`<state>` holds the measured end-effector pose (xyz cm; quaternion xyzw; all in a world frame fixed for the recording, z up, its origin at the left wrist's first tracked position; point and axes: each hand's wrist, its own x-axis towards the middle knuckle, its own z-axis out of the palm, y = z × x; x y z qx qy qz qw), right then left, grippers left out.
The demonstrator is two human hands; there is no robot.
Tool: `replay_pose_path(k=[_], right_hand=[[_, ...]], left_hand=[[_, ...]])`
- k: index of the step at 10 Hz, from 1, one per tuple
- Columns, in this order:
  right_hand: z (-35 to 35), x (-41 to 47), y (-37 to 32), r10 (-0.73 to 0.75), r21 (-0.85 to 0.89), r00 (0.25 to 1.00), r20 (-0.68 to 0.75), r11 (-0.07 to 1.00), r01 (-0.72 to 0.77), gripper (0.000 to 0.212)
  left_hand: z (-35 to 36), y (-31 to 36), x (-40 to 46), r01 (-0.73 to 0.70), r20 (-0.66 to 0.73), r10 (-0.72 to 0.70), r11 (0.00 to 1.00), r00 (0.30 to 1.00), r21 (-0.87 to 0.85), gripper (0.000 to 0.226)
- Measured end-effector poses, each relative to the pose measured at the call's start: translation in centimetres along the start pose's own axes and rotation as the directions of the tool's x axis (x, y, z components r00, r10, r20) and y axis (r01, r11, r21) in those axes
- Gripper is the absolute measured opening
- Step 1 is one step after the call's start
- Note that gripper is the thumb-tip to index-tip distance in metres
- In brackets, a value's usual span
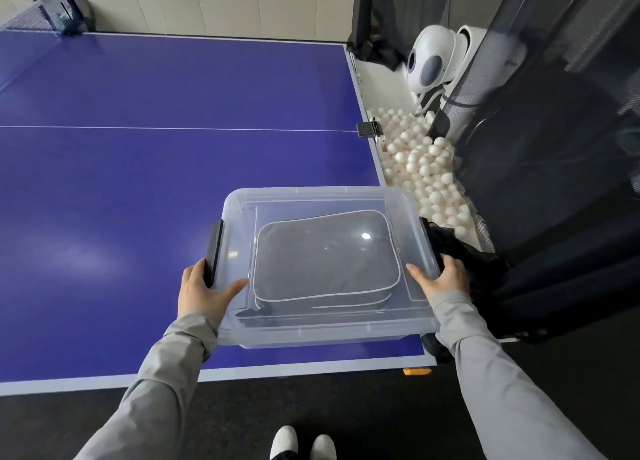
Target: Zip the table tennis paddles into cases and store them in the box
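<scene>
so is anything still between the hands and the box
No. The left hand and right hand already grip the lidded box at its two end latches, with the zipped paddle cases inside.

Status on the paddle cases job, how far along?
Near the end. Done: zipped grey cases lie stacked inside the clear box, lid on top. In hand: left hand and right hand grip the box's ends at the black latches. Left: whether the latches are snapped shut is unclear.
</scene>
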<state>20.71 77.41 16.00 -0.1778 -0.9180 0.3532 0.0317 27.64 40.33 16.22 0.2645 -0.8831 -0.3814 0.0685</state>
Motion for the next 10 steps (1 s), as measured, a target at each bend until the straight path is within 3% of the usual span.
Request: replay_pose_path(k=[2, 7, 8, 9, 10], right_hand=[[-0.1, -0.3, -0.1, -0.058, -0.060, 0.998, -0.016, 0.997, 0.057, 0.070], [-0.1, -0.5, -0.3, -0.036, -0.123, 0.997, 0.073, 0.991, 0.045, 0.072], [-0.5, -0.6, -1.0, -0.013, -0.178, 0.994, 0.112, 0.983, 0.033, 0.074], [-0.7, -0.8, -2.7, -0.121, -0.208, 0.987, 0.109, 0.968, 0.142, 0.075], [-0.7, -0.8, -5.3, -0.253, -0.170, 0.952, 0.171, 0.944, 0.281, 0.068]], left_hand=[[-0.1, 0.2, -0.3, -0.065, -0.004, 0.065, 0.998, 0.998, 0.011, 0.060], [-0.3, 0.7, -0.5, -0.025, 0.103, 0.021, 0.999, 0.994, 0.037, 0.062], [-0.6, 1.5, -0.3, 0.055, 0.189, -0.072, 0.994, 0.979, 0.097, 0.074], [-0.7, 2.4, 0.1, 0.055, 0.162, -0.095, 0.970, 0.982, 0.235, 0.093], [-0.7, 4.6, 0.3, -0.162, 0.148, 0.121, 0.936, 0.982, 0.313, 0.088]])
